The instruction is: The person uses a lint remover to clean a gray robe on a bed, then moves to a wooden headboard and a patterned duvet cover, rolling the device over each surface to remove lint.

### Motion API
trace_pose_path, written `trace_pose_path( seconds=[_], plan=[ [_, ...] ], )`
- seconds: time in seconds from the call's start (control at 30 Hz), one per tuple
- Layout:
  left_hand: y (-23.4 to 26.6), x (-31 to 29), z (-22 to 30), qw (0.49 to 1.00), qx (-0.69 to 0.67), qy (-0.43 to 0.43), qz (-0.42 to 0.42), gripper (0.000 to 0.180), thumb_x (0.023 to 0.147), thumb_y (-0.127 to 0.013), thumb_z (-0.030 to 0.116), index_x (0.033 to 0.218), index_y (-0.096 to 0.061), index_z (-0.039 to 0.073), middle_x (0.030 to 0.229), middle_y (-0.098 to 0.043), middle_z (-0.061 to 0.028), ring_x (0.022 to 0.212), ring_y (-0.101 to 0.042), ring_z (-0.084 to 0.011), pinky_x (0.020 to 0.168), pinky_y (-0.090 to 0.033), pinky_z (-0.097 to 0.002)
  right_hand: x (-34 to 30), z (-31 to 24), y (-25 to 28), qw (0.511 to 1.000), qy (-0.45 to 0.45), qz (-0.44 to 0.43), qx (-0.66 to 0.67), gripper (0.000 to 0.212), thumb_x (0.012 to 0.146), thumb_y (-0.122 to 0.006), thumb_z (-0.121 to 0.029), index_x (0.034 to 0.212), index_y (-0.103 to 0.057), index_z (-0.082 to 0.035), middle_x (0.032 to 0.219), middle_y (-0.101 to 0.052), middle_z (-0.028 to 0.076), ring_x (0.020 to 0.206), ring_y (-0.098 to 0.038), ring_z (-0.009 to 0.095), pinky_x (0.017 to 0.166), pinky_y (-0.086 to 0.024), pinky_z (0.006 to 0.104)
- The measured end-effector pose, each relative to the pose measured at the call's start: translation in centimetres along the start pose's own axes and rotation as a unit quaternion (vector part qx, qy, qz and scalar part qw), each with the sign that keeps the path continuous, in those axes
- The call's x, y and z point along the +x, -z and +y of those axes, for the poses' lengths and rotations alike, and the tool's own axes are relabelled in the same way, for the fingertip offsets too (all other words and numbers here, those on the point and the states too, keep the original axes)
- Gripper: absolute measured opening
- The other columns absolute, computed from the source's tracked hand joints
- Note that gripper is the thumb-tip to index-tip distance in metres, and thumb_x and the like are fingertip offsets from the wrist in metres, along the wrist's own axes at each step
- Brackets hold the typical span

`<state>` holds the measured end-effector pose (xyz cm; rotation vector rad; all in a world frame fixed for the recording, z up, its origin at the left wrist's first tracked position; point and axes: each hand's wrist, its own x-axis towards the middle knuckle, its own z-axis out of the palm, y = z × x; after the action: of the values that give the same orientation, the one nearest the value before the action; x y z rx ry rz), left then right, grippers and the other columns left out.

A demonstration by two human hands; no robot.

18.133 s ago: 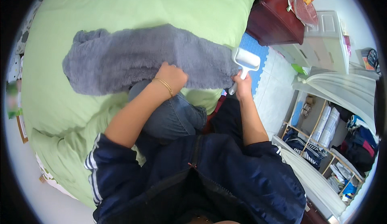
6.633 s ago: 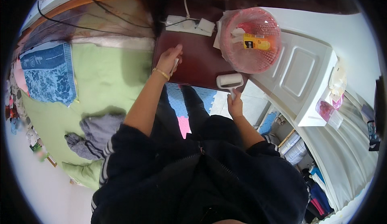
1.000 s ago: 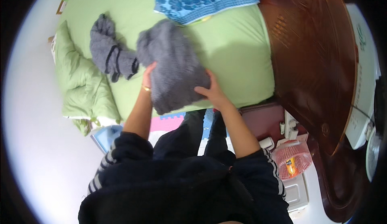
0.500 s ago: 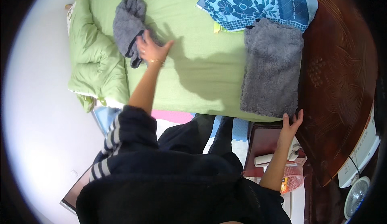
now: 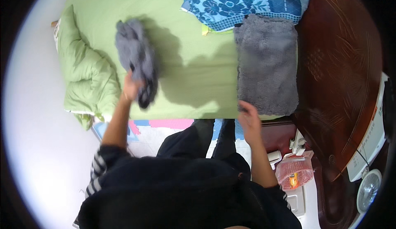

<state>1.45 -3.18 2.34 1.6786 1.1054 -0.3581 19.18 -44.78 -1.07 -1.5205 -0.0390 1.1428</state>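
Observation:
A crumpled grey plush towel [image 5: 138, 49] with dark edging hangs from my left hand [image 5: 131, 86] above the left part of the green bed sheet [image 5: 194, 76]. The fingers are closed on its lower part and somewhat blurred. At the bed's near edge, my right hand [image 5: 250, 119] is open, fingers stretched towards the near left corner of a folded grey plush towel [image 5: 268, 64]. That towel lies flat at the right of the bed. Whether the fingertips touch it is hard to tell.
A blue flowered towel [image 5: 239, 2] lies beyond the folded one. Bunched green bedding [image 5: 88, 76] is at the left. Dark carved wood [image 5: 338, 72] borders the bed's right side. Lower right are a pink mesh basket [image 5: 295, 171] and a round white-rimmed device [image 5: 369, 192].
My left hand has taken hold of the crumpled towel and drawn it nearer to me. My right hand has moved left along the folded towel's near edge. The view has shifted slightly.

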Motion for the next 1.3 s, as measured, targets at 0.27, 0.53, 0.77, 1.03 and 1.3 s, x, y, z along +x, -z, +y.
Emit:
trace_pose_path(
  seconds=[0.27, 0.53, 0.77, 1.03, 1.3],
  plan=[
    [-22.2, -18.6, 4.8, 0.94, 0.197, -0.252, -0.119, 0.047, 0.072, -0.057, 0.007, 0.116, -0.056, 0.023, 0.1, -0.053, -0.0116, 0.092, -0.057, -0.0283, 0.077, -0.046, -0.0339, 6.4, 5.5, -7.6, 0.887, -0.183, -0.071, 0.417, 0.039, 0.091, -0.045, -0.027, 0.122, -0.044, -0.003, 0.118, -0.05, 0.011, 0.108, -0.046, 0.02, 0.089, -0.038, 0.0326],
    [-27.0, -14.3, 14.2, 0.849, 0.341, -0.394, -0.087, 0.059, 0.055, -0.072, 0.025, 0.112, -0.056, 0.019, 0.11, -0.044, -0.0176, 0.096, -0.049, -0.0348, 0.082, -0.041, -0.0398, 7.1, -9.7, 4.1, 0.956, 0.056, 0.195, 0.214, 0.037, 0.091, -0.046, -0.027, 0.118, -0.047, -0.001, 0.112, -0.054, 0.012, 0.1, -0.051, 0.02, 0.084, -0.041, 0.0317],
    [-31.9, -13.7, 17.4, 0.844, 0.229, -0.48, -0.065, 0.061, 0.061, -0.072, 0.022, 0.117, -0.051, 0.01, 0.131, -0.031, -0.0212, 0.117, -0.033, -0.0402, 0.092, -0.029, -0.0471, -6.9, -1.7, 14.1, 0.85, 0.116, 0.505, 0.095, 0.02, 0.089, -0.05, -0.018, 0.096, -0.058, -0.001, 0.08, -0.061, 0.007, 0.066, -0.055, 0.013, 0.062, -0.045, 0.0225],
    [-31.7, -15.4, 7.8, 0.832, 0.332, -0.395, -0.203, 0.046, 0.063, -0.069, 0.015, 0.106, -0.055, 0.009, 0.129, -0.033, -0.0176, 0.118, -0.033, -0.0383, 0.094, -0.03, -0.0467, -22.2, 19.8, 9.9, 0.787, -0.136, 0.572, -0.188, 0.032, 0.076, -0.06, -0.008, 0.104, -0.047, -0.002, 0.099, -0.05, 0.014, 0.08, -0.051, 0.02, 0.069, -0.044, 0.0303],
    [-32.8, -18.3, 6.3, 0.847, 0.339, -0.35, -0.211, 0.04, 0.066, -0.068, 0.016, 0.103, -0.055, 0.007, 0.123, -0.037, -0.0221, 0.111, -0.038, -0.0406, 0.093, -0.033, -0.046, -23.9, 23.2, 11.9, 0.753, -0.195, 0.502, -0.379, 0.061, 0.068, -0.052, -0.001, 0.126, -0.035, -0.005, 0.127, -0.039, 0.02, 0.117, -0.037, 0.038, 0.096, -0.035, 0.042]
  ],
)
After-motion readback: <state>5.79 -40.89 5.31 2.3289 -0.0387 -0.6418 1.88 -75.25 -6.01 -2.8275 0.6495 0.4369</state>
